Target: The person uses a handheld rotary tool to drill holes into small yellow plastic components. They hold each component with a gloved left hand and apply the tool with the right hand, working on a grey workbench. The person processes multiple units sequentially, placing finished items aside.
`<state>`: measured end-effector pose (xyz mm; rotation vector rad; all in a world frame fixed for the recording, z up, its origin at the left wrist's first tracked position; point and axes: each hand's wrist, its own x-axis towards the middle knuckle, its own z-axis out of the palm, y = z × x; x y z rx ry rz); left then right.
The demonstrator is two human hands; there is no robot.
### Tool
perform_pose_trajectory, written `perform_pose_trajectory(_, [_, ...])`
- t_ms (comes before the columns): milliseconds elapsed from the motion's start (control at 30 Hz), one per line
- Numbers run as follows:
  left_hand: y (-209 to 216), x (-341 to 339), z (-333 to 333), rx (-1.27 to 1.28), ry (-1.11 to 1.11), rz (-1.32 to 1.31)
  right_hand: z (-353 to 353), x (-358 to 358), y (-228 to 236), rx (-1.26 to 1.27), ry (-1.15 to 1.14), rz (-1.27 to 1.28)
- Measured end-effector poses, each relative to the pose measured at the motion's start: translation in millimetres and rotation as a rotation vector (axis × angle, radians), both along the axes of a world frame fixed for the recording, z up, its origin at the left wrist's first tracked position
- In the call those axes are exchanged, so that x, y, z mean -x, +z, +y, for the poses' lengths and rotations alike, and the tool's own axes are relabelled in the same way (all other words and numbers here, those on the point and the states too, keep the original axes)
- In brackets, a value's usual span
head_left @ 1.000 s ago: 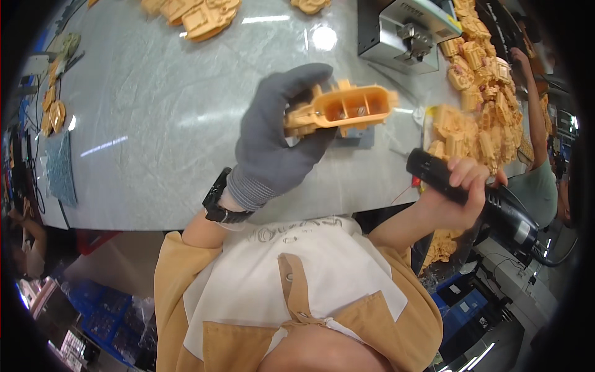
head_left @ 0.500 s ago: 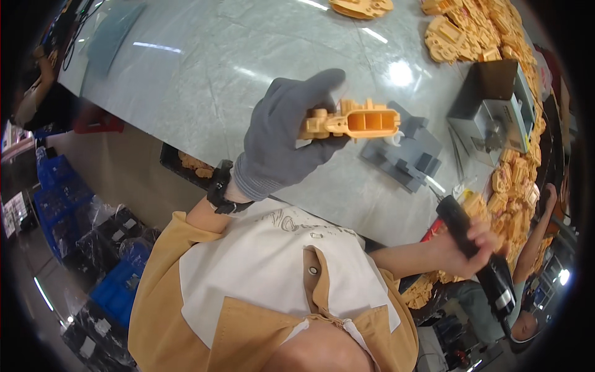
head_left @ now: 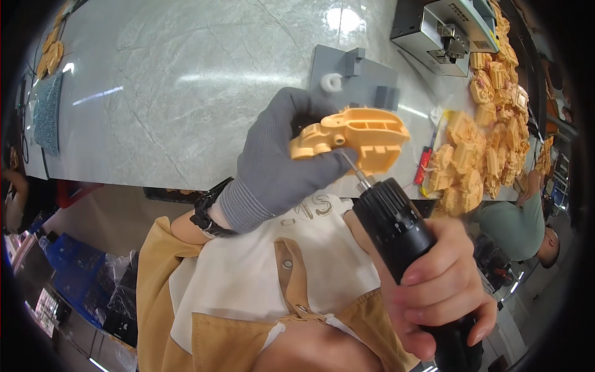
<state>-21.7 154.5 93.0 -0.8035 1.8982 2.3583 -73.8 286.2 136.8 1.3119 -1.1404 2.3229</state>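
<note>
My left hand, in a grey knit glove, is closed around an orange plastic housing part with open ribbed compartments. My bare right hand wraps around a black electric screwdriver. Its thin metal bit points up and left, and the tip reaches the gloved thumb at the part's lower edge. Whether the tip touches the part or a screw, I cannot tell. Beyond the part, a grey fixture block lies on the table with a white ring on it.
A grey metal machine box stands at the far right. Along the right side lies a heap of orange parts, with a red object near it. The grey stone-look table spans the left. Another person is at the right.
The screwdriver has swung in from the right, up to the orange part. The left hand has tilted the part, showing more of its side. The view has shifted rightward across the table.
</note>
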Motion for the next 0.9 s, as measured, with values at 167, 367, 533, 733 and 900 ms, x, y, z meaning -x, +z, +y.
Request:
perform_pose_trajectory(167, [0.6, -0.7, 1.4, -0.007, -0.033, -0.017, 1.8, -2.7, -2.3, -0.050, -0.026, 0.041])
perform_pose_trajectory(367, [-3.6, -0.3, 4.2, 0.007, -0.039, 0.002, 2.1, -2.8, -3.4, -0.082, -0.033, 0.062])
perform_pose_trajectory(533, [-3.9, 0.1, 4.9, -0.013, -0.051, -0.005, 5.3, -4.9, -2.8, -0.132, -0.038, 0.086])
perform_pose_trajectory(733, [3.6, -7.3, 11.7, 0.013, -0.034, 0.018, 2.8, -17.5, -0.9, -0.080, -0.140, 0.063])
perform_pose_trajectory(900, [3.4, -10.3, 18.1, 0.249, -0.016, 0.293, 6.1, -21.5, 7.5, -0.114, -0.073, 0.141])
